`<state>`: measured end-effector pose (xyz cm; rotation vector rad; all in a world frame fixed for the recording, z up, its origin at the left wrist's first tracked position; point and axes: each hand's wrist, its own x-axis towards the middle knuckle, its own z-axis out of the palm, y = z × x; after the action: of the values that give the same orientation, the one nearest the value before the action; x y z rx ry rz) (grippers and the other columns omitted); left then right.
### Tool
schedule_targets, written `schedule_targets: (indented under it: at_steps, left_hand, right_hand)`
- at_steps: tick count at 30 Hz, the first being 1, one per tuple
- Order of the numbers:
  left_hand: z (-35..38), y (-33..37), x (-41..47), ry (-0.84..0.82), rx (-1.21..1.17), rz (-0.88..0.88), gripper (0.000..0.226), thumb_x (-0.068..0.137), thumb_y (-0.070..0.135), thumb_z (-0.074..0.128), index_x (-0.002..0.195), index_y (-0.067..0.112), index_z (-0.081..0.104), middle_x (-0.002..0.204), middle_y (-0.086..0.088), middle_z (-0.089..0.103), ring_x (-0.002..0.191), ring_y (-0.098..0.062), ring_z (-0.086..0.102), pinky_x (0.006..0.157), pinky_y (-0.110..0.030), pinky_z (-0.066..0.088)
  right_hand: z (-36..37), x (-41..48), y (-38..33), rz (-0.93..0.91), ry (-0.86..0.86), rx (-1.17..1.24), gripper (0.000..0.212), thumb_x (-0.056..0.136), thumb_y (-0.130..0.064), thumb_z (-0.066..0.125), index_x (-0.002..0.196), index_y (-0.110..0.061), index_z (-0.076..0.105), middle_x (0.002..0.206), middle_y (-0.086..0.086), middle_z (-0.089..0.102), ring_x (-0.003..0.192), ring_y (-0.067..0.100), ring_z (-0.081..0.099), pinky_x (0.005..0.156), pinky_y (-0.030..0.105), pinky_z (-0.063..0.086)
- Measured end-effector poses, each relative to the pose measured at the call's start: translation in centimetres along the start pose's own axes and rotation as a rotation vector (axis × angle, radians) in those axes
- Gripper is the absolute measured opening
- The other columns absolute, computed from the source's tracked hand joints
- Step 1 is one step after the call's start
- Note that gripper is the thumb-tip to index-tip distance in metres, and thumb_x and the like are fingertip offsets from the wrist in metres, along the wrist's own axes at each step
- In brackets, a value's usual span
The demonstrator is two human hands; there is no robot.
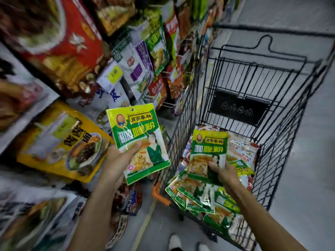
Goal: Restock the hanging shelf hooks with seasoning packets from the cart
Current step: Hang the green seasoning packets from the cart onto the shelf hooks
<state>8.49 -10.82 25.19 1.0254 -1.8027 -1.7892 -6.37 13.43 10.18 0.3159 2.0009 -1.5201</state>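
Large yellow bag [61, 142] with a food picture, taken as landmark. Above it, a red bag [59, 42]; up and right, a yellow price tag [113, 74]; far below and right, white shoes [175, 242] on the grey floor [308, 178].

Left hand [117, 160], right hand [224, 174] in grip

Even, moderate overhead lighting — centre sharp, left shelf packets [54, 42] motion-blurred, wide-angle bending at edges, foil glare on cart packets [204, 196].

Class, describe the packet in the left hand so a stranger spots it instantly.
Find the black wire cart. Just left of it, the left hand holds a green-and-yellow packet. Unlike its twin in the right hand, it is outside the cart.
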Motion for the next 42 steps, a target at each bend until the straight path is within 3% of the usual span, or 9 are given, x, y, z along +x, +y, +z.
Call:
schedule_targets:
  at_steps: [6,9,13,17,19,25,28,34,42]
  left_hand:
    - [-5.2,10.8,-5.9,0.176,0.027,0.328,0.020,0.082,0.019,0.071,0.086,0.039,0.071,0.086,0.025,0.072,0.086,0.004,0.068,0.072,-0.015,0.051]
    - [-8.3,16.4,-10.5,0.290,0.044,0.489,0.019,0.073,0.034,0.073,0.086,0.048,0.072,0.088,0.020,0.073,0.087,-0.002,0.070,0.076,-0.024,0.055]
    - [-12.1,22.2,-16.8,0.404,0.046,0.659,0.022,0.074,0.030,0.073,0.093,0.040,0.074,0.096,0.011,0.075,0.090,-0.011,0.071,0.076,-0.030,0.056]
    - [-16.3,26.1,-22.9,0.590,0.057,0.746,0.029,0.068,0.032,0.075,0.097,0.028,0.072,0.096,0.011,0.075,0.088,-0.007,0.071,0.071,-0.023,0.055]
    - [-18.5,27.3,-26.0,0.661,0.083,0.760,0.036,0.067,0.038,0.076,0.101,0.028,0.071,0.100,0.007,0.075,0.093,-0.013,0.071,0.080,-0.034,0.054]
    - [-25.0,28.9,-34.2,0.882,0.117,0.773,0.052,0.061,0.041,0.076,0.107,0.018,0.068,0.101,-0.001,0.075,0.089,-0.017,0.072,0.071,-0.029,0.059]
    - [-27.5,29.2,-37.1,0.975,0.125,0.780,0.042,0.068,0.033,0.075,0.104,0.015,0.067,0.093,0.000,0.076,0.082,-0.016,0.073,0.073,-0.030,0.057]
    - [-30.8,29.2,-40.1,1.106,0.121,0.791,0.030,0.077,0.024,0.071,0.105,0.013,0.067,0.081,0.005,0.075,0.067,-0.009,0.071,0.058,-0.019,0.053]
    - [-32.8,29.2,-40.6,1.167,0.116,0.818,0.014,0.081,0.016,0.069,0.078,0.009,0.058,0.049,0.010,0.065,0.041,0.000,0.060,0.037,-0.010,0.041]
  right_hand:
    - [2.6,-6.5,-14.3,-0.340,-0.325,0.010,0.025,0.082,-0.025,0.074,0.081,-0.002,0.064,0.073,0.007,0.069,0.074,0.028,0.067,0.062,0.036,0.054]
    - [4.8,-12.3,-21.3,-0.558,-0.444,0.002,0.025,0.082,-0.027,0.073,0.066,-0.013,0.059,0.054,-0.011,0.066,0.055,0.000,0.062,0.051,0.017,0.048]
    - [7.4,-21.0,-28.0,-0.761,-0.636,-0.033,0.061,0.080,-0.039,0.072,0.103,0.015,0.058,0.107,0.035,0.059,0.102,0.039,0.061,0.083,0.048,0.051]
    - [10.2,-29.6,-32.0,-0.867,-0.916,0.035,0.039,0.072,-0.043,0.071,0.095,-0.011,0.068,0.089,-0.005,0.074,0.095,0.011,0.067,0.082,0.039,0.050]
    - [11.9,-33.2,-33.0,-0.924,-0.982,0.049,0.044,0.073,-0.042,0.072,0.098,-0.007,0.067,0.092,0.003,0.072,0.098,0.021,0.066,0.085,0.044,0.052]
    - [17.8,-42.5,-34.0,-0.971,-1.180,0.095,0.083,0.076,-0.046,0.073,0.133,0.006,0.042,0.132,0.024,0.047,0.118,0.029,0.050,0.110,0.053,0.033]
    - [21.1,-45.6,-34.0,-0.963,-1.232,0.064,0.064,0.084,-0.037,0.071,0.118,0.011,0.048,0.103,0.001,0.049,0.111,0.028,0.057,0.094,0.039,0.038]
    - [24.6,-51.2,-33.8,-0.956,-1.338,-0.018,0.053,0.087,-0.038,0.067,0.102,0.012,0.060,0.116,0.037,0.056,0.109,0.048,0.055,0.094,0.057,0.045]
    - [27.5,-55.7,-35.0,-0.943,-1.350,0.043,0.049,0.088,-0.033,0.067,0.103,0.013,0.060,0.121,0.034,0.053,0.111,0.049,0.054,0.101,0.059,0.040]
